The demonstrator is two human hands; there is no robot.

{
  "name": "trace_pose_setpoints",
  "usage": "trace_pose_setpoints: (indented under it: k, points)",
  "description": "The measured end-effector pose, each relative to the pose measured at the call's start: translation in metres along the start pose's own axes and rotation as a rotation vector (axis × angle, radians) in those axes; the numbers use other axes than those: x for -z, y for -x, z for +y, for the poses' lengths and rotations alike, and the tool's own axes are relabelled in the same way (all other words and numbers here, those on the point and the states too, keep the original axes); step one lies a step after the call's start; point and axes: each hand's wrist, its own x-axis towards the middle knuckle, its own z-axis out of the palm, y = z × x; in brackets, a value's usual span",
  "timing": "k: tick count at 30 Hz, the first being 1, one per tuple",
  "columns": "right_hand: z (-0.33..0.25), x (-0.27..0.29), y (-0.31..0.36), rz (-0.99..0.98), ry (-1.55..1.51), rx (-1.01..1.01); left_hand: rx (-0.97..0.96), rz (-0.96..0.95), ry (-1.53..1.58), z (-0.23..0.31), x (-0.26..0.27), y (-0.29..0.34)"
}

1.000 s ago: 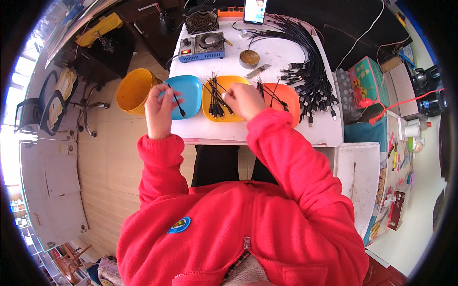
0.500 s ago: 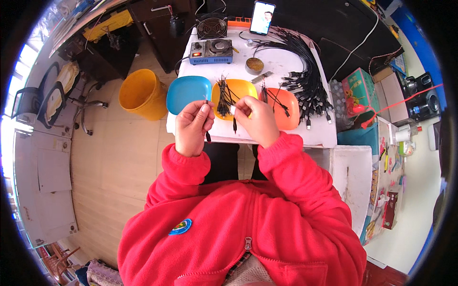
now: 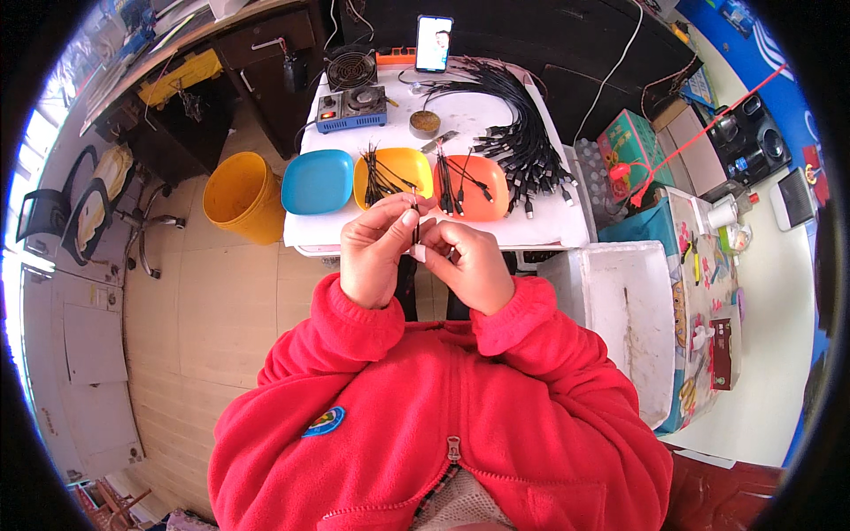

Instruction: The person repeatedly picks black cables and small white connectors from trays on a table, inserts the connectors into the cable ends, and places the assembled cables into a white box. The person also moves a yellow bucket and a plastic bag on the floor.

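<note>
In front of my chest, my left hand [image 3: 376, 258] pinches a short, thin black cable [image 3: 416, 232] between thumb and fingers. My right hand [image 3: 471, 270] is closed at the cable's lower part, close against the left; a white wrap covers one of its fingertips. Beyond the hands, three square plates stand in a row on the white table [image 3: 305, 232]. The blue plate [image 3: 310, 186] at left has nothing on it. Short black cables [image 3: 376, 184] lie on the yellow plate [image 3: 421, 164], and more black cable pieces [image 3: 445, 188] lie on the orange plate [image 3: 496, 175].
Long black USB cables [image 3: 531, 150] spread over the table's right side. Behind the plates are a blue soldering device [image 3: 352, 111], a round tin [image 3: 425, 122], a fan [image 3: 351, 71] and a propped phone [image 3: 433, 46]. A yellow bucket [image 3: 239, 199] stands left; a white foam box [image 3: 624, 327] sits right.
My hands have come together and lower, nearer my chest, with the right hand now at the cable the left holds. The whole view has shifted slightly.
</note>
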Motion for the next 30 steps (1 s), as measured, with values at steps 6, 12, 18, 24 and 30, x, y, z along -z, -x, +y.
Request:
trace_pose_setpoints:
  k: [6, 12, 18, 24, 30]
  points:
    - [0.002, 0.027, -0.009, 0.057, -0.280, -0.025, 0.146, -0.146, -0.084, 0.007, -0.001, 0.015]
    - [0.005, 0.027, -0.004, -0.112, -0.488, -0.065, 0.270, -0.272, -0.026, 0.012, 0.001, 0.017]
    - [0.010, 0.013, 0.003, 0.094, -0.460, 0.098, 0.046, -0.092, -0.262, 0.004, -0.004, 0.025]
    - [0.007, 0.011, 0.004, 0.159, -0.378, 0.088, -0.020, -0.092, -0.254, 0.002, -0.005, 0.027]
    - [0.003, 0.007, 0.008, 0.157, -0.380, 0.042, 0.092, -0.138, -0.176, 0.004, -0.002, 0.029]
